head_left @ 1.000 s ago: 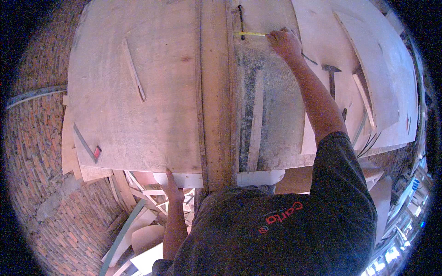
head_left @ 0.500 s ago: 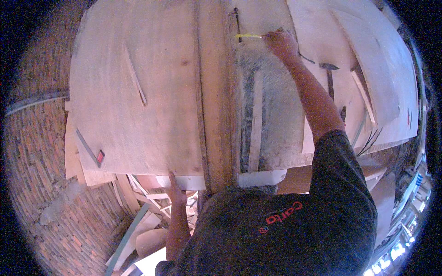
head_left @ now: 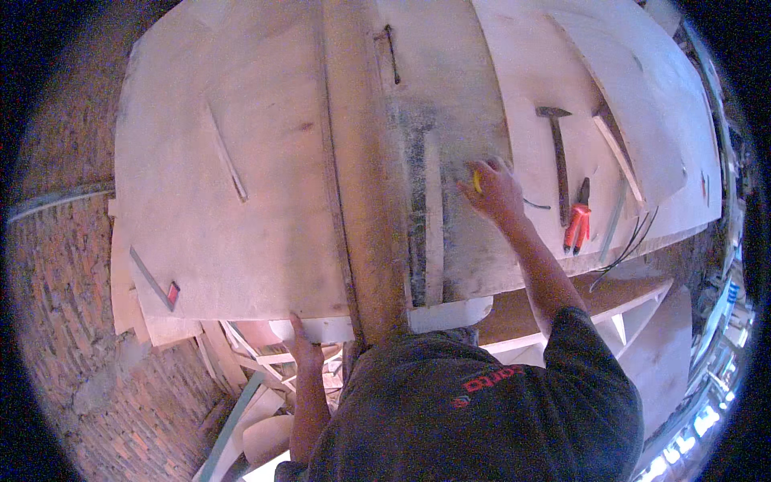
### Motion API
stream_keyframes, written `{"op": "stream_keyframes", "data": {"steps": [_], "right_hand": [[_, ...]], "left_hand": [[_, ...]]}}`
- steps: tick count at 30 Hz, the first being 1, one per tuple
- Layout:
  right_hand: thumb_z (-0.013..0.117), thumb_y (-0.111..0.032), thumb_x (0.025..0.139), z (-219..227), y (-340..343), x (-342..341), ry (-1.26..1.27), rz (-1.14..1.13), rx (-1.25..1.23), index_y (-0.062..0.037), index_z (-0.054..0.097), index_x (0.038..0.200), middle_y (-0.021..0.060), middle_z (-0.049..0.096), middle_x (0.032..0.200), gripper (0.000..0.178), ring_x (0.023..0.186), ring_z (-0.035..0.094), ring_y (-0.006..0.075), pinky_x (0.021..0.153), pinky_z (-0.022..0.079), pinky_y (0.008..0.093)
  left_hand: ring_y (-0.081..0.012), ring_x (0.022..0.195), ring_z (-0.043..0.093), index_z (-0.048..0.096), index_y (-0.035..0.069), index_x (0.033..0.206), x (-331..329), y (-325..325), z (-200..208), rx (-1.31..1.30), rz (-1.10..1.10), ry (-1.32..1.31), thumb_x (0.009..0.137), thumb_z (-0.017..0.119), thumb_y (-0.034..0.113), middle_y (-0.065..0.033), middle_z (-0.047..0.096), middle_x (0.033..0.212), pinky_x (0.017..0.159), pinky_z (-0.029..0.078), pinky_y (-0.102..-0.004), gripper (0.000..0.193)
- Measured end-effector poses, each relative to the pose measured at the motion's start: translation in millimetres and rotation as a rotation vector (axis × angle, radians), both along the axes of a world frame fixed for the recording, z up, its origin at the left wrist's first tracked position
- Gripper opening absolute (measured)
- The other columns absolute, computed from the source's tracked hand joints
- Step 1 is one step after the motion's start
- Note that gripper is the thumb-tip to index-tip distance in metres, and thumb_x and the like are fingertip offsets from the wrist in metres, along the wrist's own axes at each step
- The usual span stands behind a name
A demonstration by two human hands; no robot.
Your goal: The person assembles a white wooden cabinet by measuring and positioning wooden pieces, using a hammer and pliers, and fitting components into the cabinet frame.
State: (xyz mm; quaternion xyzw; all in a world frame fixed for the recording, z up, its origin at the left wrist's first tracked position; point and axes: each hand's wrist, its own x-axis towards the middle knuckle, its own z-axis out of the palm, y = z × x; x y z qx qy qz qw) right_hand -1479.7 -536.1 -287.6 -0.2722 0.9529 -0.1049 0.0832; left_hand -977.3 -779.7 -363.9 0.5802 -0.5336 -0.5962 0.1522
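My right hand [head_left: 495, 195] is closed around a yellow tape measure [head_left: 478, 181], above the stained plywood right of the middle. No pulled-out blade shows, and the fingers hide most of the case. A thin dark rod [head_left: 392, 55] lies farther off on the same surface. My left hand [head_left: 303, 345] holds the near edge of the large pale plywood sheet [head_left: 265, 249], its thumb up at the edge and its other fingers hidden. A pale wood strip [head_left: 434, 217] lies on the dark stain beside my right hand.
A hammer [head_left: 560, 153] and red-handled pliers [head_left: 577, 228] lie to the right, near dark wires [head_left: 630, 251]. A try square [head_left: 155, 279] rests at the left, and a thin stick [head_left: 226, 158] on the sheet. Wood scraps [head_left: 257, 402] are piled below; a brick wall [head_left: 72, 297] stands left.
My right hand has come back toward me from the dark rod, and the yellow blade stretched out earlier no longer shows. My left hand stays at the sheet's edge. The view has shifted slightly.
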Motion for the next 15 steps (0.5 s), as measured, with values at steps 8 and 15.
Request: {"op": "stream_keyframes", "data": {"steps": [8,15], "right_hand": [[0.065,-0.058,0.087,-13,93,-99,0.339,-0.553,0.081,-0.0088,0.065,0.115,0.0209,0.065,0.108,0.057,0.107,0.063,0.0380,0.088,0.051,0.0512],[0.065,-0.059,0.088,-67,193,-180,0.155,-0.503,0.281,-0.0014,0.060,0.112,0.0201,0.069,0.081,0.063,0.082,0.070,0.0355,0.074,0.053,0.0486]], "left_hand": [[-0.0247,0.111,0.060,0.043,0.005,0.140,-12,-3,8,0.202,0.267,-0.010,0.091,0.074,0.037,-0.0108,0.058,0.127,0.090,0.054,-0.0426,0.067],[-0.0330,0.122,0.052,0.024,-0.001,0.148,0,-9,-3,0.014,0.355,-0.397,0.085,0.076,0.050,-0.0217,0.043,0.141,0.099,0.048,-0.0480,0.096]]}}
